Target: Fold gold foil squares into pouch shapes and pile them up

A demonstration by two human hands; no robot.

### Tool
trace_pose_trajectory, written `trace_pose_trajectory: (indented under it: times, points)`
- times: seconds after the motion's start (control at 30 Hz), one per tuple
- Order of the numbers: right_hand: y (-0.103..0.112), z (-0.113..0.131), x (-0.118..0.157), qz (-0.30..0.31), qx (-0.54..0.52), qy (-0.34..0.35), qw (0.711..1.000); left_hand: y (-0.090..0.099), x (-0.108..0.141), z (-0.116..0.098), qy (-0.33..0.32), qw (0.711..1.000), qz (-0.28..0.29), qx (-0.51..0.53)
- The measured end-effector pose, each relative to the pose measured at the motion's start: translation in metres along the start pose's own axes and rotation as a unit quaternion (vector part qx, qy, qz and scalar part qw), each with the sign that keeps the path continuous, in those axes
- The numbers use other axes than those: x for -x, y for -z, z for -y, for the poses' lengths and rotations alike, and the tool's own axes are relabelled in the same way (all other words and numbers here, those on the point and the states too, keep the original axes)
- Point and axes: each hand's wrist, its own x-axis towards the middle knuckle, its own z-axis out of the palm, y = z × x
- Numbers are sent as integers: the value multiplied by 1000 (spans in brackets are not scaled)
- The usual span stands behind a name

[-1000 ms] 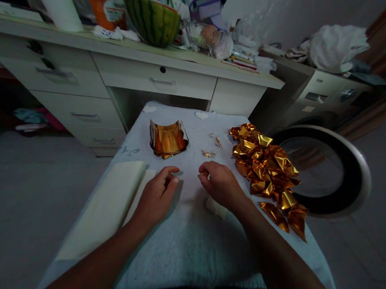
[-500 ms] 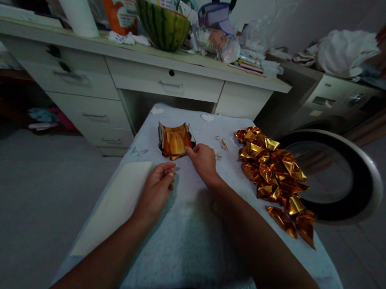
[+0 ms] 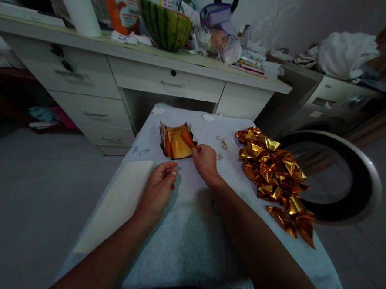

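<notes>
A curved stack of shiny gold foil sheets point(image 3: 179, 141) lies toward the far side of the cloth-covered table point(image 3: 187, 231). My right hand point(image 3: 205, 162) pinches the near right corner of the foil between thumb and finger. Closer to me, my left hand point(image 3: 160, 181) rests beside the pale paper pad point(image 3: 117, 201), fingers loosely curled, with nothing seen in it. Several folded gold foil pieces point(image 3: 270, 166) form a long pile on the right. Small rubber-band-like bits point(image 3: 225, 144) lie between the foil stack and the pile.
Behind the table stands a white desk point(image 3: 170, 80) with drawers, holding a watermelon half point(image 3: 167, 27), an orange bag point(image 3: 121, 9), a white roll point(image 3: 78, 9) and plastic bags. At the right, a washing machine's round door point(image 3: 328, 176) hangs open beside the table.
My right hand has moved slightly right, and the foil's near edge now spreads out flatter and wider toward it. My left hand has barely moved.
</notes>
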Motion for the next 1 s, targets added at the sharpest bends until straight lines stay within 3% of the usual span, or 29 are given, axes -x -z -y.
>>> trace_pose_trajectory:
  times: [0.47, 0.73, 0.87, 1.0]
  points:
    - [3, -7, 7, -8, -85, -22, 996, 0, 0, 1, -11, 1000, 1, 13]
    - [23, -29, 31, 12, -177, -5, 984, 2, -1, 4, -2, 998, -53, -21]
    - [41, -45, 49, 58, -348, -35, 935, 2, 1, 4, -12, 997, -52, -51]
    - [56, -58, 65, 96, -424, -59, 898, 1, 2, 3, -21, 997, -19, -65]
